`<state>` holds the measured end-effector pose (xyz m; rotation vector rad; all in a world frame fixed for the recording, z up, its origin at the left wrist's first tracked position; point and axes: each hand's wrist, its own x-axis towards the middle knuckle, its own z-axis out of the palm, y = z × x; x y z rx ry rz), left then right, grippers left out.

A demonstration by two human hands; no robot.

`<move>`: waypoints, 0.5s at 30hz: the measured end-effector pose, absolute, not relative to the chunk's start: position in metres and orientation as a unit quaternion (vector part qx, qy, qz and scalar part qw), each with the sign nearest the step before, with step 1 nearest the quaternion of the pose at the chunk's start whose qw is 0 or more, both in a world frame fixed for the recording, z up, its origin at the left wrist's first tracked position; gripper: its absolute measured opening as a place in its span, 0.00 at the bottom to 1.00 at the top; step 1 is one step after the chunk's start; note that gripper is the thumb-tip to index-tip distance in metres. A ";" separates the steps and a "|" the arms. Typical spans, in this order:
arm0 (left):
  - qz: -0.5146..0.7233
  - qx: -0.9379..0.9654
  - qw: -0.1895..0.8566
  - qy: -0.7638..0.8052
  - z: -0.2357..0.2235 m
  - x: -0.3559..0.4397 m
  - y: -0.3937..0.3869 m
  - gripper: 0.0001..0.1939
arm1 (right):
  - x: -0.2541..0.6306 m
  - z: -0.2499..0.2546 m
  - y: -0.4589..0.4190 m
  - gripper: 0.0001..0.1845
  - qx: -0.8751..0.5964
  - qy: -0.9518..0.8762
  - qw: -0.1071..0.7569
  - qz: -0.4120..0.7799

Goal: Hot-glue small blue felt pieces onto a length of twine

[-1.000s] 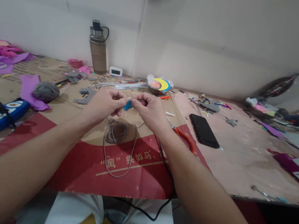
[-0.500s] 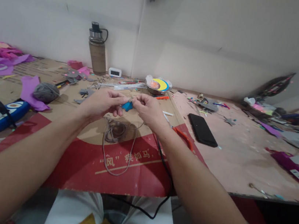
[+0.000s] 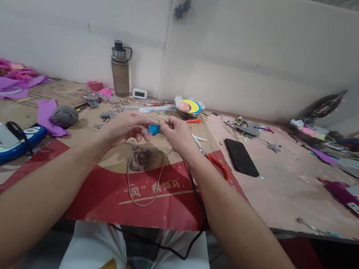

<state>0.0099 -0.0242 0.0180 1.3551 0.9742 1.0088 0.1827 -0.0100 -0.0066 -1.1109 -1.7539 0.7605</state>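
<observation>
A small blue felt-like piece (image 3: 154, 129) is pinched at its top by the thumb and fingers of my right hand (image 3: 177, 135). My left hand (image 3: 128, 128) is beside it on the left, with its fingers apart and the fingertips close to the blue piece; whether they touch it is unclear. Below the hands, a thin grey cord (image 3: 141, 159) lies in a loose coil on the red and brown cardboard (image 3: 97, 198). One strand rises toward my right hand. Orange-handled scissors (image 3: 218, 165) lie partly behind my right forearm.
A black phone (image 3: 241, 157) lies to the right. A grey yarn ball (image 3: 64, 116) and a blue device (image 3: 15, 147) are left. At the back stand a bottle (image 3: 120, 73), a small white clock (image 3: 139, 93) and a bowl (image 3: 182, 112). A black cable (image 3: 202, 204) crosses the cardboard edge.
My left fingers have loosened and drawn slightly away from the blue piece, while my right hand keeps its pinch. The camera view has shifted a little.
</observation>
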 end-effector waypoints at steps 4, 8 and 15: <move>0.399 0.627 0.498 0.447 0.015 0.006 -0.022 0.08 | 0.183 -0.006 -0.012 0.08 -0.435 -0.733 0.436 0.289; 0.377 0.679 0.424 0.466 0.015 0.009 -0.025 0.07 | 0.183 -0.005 -0.015 0.09 -0.423 -0.752 0.419 0.284; 0.395 0.694 0.384 0.463 0.009 0.009 -0.022 0.05 | 0.184 -0.006 -0.014 0.11 -0.399 -0.757 0.437 0.277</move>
